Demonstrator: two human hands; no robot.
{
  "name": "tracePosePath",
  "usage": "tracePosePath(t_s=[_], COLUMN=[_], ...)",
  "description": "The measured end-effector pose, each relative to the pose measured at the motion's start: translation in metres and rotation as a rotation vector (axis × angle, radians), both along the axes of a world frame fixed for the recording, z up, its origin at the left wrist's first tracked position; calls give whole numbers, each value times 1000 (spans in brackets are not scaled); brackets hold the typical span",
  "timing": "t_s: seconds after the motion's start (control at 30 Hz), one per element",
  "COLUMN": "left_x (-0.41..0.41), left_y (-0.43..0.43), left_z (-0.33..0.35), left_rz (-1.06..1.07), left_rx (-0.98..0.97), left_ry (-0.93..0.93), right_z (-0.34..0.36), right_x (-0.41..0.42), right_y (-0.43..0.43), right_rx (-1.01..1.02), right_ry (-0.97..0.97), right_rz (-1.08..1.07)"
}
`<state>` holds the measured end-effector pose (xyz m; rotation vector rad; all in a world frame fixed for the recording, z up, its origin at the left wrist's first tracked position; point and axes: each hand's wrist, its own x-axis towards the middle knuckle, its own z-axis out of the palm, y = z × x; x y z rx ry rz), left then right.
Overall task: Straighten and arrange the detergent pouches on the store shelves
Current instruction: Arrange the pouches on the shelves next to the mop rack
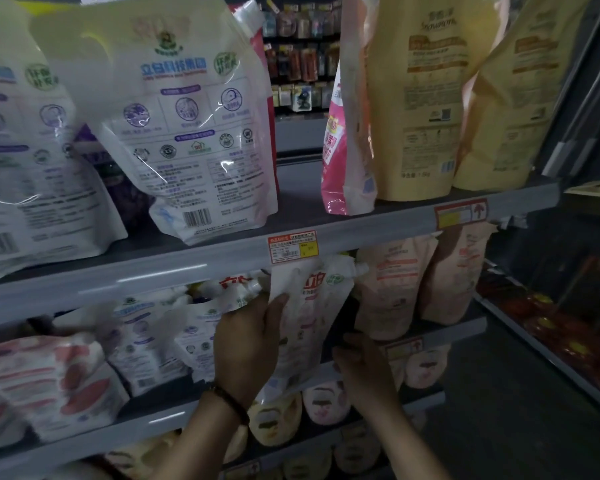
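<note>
Two peach pouches point(388, 292) stand right of the white pouch point(305, 327) on the middle shelf point(153, 419); purple-print ones point(146, 337) crowd its left. Your left grip point(246, 344) clasps the white pouch's left edge; your right grip point(364, 365) curls at its right edge, hold unclear. Yellow pouches point(423, 98) stand on the top shelf point(187, 265); the store is dim.

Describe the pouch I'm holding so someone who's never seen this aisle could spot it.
Find the shelf just below the red price tag. Under that tag leans a white pouch with pink print, gripped by the left hand, its bottom hanging over the shelf edge. The peach pouches to its right stand upright, untouched.
</note>
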<state>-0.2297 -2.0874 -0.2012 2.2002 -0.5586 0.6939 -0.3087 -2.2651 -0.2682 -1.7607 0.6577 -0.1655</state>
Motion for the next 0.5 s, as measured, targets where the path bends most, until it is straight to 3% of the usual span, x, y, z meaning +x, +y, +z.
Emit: tracePosePath(t_s=[0.1,0.33,0.5], left_x=[-10,-38,-48], left_y=[9,27,37], left_z=[5,28,49], left_rz=[-13,-121,-165], left_rx=[-2,-103,-233], left_ry=[4,59,91], right_z=[6,11,29], right_x=[-6,-20,-33], right_y=[13,39,48], right_rx=[59,404,480], right_ry=[41,95,137], right_rz=[6,-5,17])
